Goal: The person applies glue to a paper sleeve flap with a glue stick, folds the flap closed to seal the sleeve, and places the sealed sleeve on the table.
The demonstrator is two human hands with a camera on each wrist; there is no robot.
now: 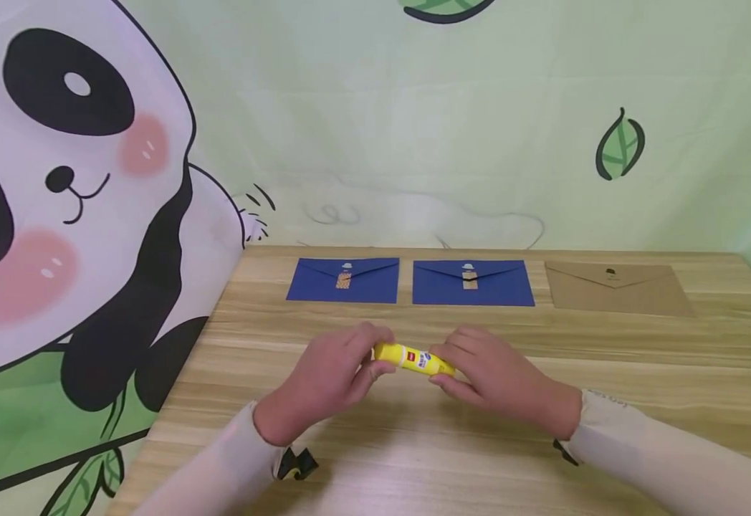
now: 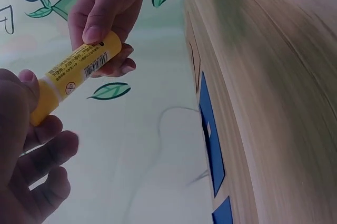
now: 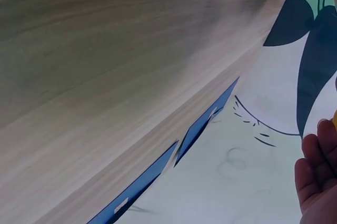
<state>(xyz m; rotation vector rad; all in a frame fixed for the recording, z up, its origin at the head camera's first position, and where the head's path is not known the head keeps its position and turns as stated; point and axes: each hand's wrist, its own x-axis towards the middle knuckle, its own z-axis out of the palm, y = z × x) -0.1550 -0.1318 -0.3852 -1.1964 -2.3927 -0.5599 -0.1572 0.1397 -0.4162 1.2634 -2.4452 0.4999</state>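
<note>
A yellow glue stick (image 1: 419, 360) with a white band is held between both hands over the table. My left hand (image 1: 333, 373) pinches its capped end between thumb and fingers. Around the opposite end, the thumb and fingers of my right hand (image 1: 494, 373) grip the barrel. Up close in the left wrist view, the glue stick (image 2: 79, 68) shows black print and a barcode, with the left hand (image 2: 31, 155) near and the right hand (image 2: 108, 13) beyond it. Only some fingers (image 3: 318, 166) and a sliver of yellow appear at the right wrist view's edge.
Along the back of the wooden table (image 1: 414, 459) lie a blue envelope (image 1: 311, 287), a second blue envelope (image 1: 433, 290) and a brown envelope (image 1: 640, 290) in a row. Behind the table hangs a green backdrop (image 1: 479, 143) with a panda print.
</note>
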